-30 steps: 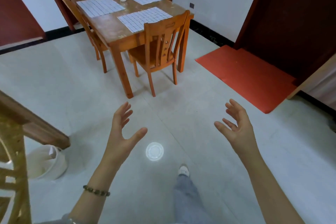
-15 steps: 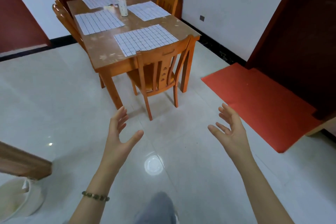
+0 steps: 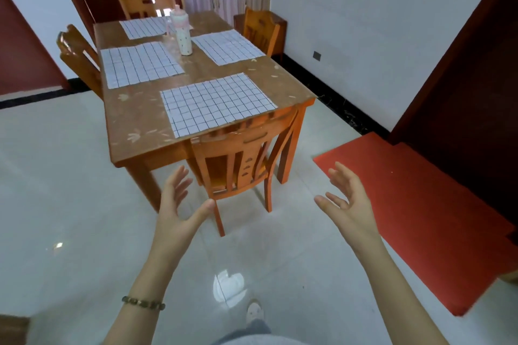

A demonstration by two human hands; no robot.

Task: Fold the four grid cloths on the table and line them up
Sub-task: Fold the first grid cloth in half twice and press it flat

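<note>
The left hand (image 3: 176,210) and the right hand (image 3: 347,204) are held out over the tiled floor (image 3: 70,190), palms turned towards each other, short of the wooden table (image 3: 134,120). Both are spread wide, thumbs apart from the fingers, and nothing is gripped by either. A beaded bracelet (image 3: 143,302) is worn on the left wrist.

All four grid cloths are laid flat and unfolded on the table, each apart from the others. The nearest cloth (image 3: 217,105) is set at the near edge, its front corner reaching the rim. The left cloth (image 3: 140,64) is placed along the left side, the right cloth (image 3: 228,47) along the right side, and the far cloth (image 3: 145,27) at the far end. A pale dotted bottle (image 3: 182,33) is stood upright between the left and right cloths; any print on it is too small to be read.

The near chair (image 3: 241,159) is pushed in, its back rail just beside the nearest cloth's front edge and straight ahead of the hands. Further chairs are tucked in at the left (image 3: 78,56), far (image 3: 145,4) and right (image 3: 260,31) sides. Bare floor is seen to the left of the table; a red mat (image 3: 420,218) is spread on the right.
</note>
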